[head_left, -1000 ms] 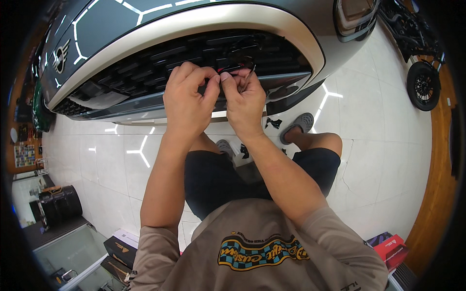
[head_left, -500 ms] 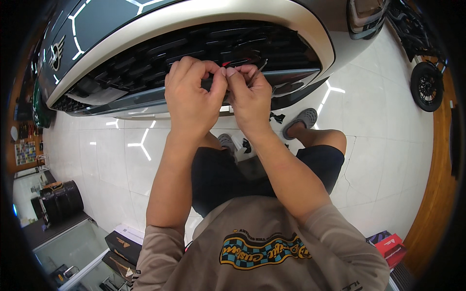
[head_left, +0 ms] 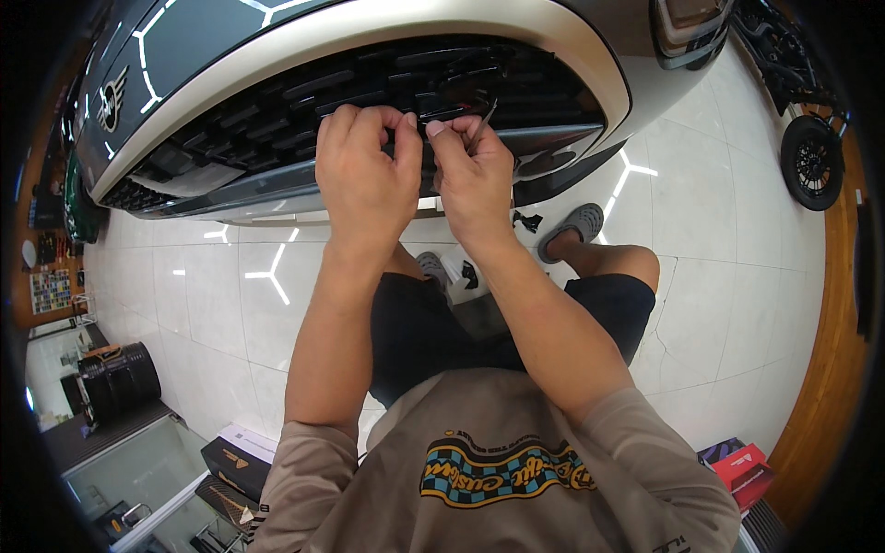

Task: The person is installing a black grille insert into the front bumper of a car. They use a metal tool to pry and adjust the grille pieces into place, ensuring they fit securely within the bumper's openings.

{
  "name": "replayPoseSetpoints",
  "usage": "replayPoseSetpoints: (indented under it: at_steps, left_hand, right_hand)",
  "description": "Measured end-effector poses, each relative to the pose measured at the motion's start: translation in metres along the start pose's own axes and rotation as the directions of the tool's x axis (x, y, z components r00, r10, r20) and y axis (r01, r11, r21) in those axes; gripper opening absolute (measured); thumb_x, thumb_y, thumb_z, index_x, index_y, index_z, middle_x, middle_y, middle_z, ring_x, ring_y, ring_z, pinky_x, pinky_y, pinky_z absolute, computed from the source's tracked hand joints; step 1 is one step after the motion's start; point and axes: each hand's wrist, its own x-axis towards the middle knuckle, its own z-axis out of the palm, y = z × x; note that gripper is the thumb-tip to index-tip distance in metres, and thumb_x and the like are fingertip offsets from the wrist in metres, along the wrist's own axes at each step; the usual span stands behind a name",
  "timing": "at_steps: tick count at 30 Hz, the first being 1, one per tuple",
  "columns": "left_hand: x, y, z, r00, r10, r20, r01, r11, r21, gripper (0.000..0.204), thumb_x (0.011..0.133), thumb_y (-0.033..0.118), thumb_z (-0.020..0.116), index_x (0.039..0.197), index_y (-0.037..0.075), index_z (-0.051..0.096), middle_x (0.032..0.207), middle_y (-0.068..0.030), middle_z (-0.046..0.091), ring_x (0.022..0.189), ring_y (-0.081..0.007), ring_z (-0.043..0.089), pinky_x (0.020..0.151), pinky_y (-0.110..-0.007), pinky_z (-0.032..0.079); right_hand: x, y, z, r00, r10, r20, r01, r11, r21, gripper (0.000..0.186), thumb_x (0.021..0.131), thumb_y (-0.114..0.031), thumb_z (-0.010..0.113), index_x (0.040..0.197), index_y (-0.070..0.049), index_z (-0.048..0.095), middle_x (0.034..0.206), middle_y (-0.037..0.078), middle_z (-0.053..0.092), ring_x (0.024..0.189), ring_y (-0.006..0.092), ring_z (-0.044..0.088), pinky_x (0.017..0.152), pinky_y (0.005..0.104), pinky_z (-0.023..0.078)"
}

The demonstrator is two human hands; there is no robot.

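Note:
In front of the dark car grille (head_left: 341, 88) my two hands work close together. My left hand (head_left: 369, 175) has thumb and forefinger pressed close at the grille's slats; whatever they pinch is too small to make out. Just beside it, my right hand (head_left: 475, 184) has its thumb bent against curled fingers. A thin greyish metal tool (head_left: 485, 124) sticks up out of that hand, its lower part hidden by the fingers. Around the grille runs a pale beige surround (head_left: 461, 13).
A dark bumper strip (head_left: 553, 138) crosses below the grille. Black scraps (head_left: 528, 222) lie on the tiled floor (head_left: 212, 313) by my feet. Further off are a motorcycle wheel (head_left: 811, 161) at right, a black drum (head_left: 118, 380) at left, and boxes (head_left: 241, 468) at lower left.
My fingertips have drawn slightly apart, the left ones loosening from a rounder pinch. A small red bit that showed between the hands is out of sight. The metal tool points more upright.

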Motion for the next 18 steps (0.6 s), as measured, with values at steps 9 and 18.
replayPoseSetpoints:
  at_steps: [9,18]
  left_hand:
    - [0.006,0.014,-0.003,0.983,-0.148,0.108,0.134,0.982,0.131,0.016,0.085,0.018,0.076,0.079,0.004,0.070,0.080,-0.0115,0.066,0.081,-0.0333,0.064,0.072,-0.047,0.049]
    - [-0.007,-0.008,-0.002,0.997,-0.074,0.036,0.075,0.997,-0.031,0.017,0.089,0.016,0.078,0.086,0.002,0.072,0.077,-0.0122,0.063,0.073,-0.0285,0.063,0.067,-0.039,0.050]
  right_hand:
    - [-0.010,-0.015,-0.018,0.829,-0.514,0.221,0.558,0.728,-0.398,0.017,0.089,-0.007,0.070,0.106,-0.003,0.069,0.080,0.009,0.068,0.064,0.0197,0.064,0.059,0.0331,0.051]
    - [0.013,-0.059,-0.036,0.624,-0.359,0.694,0.765,0.101,-0.635,0.044,0.084,-0.004,0.070,0.127,-0.015,0.067,0.086,0.010,0.071,0.071,0.0329,0.070,0.063,0.0415,0.058]
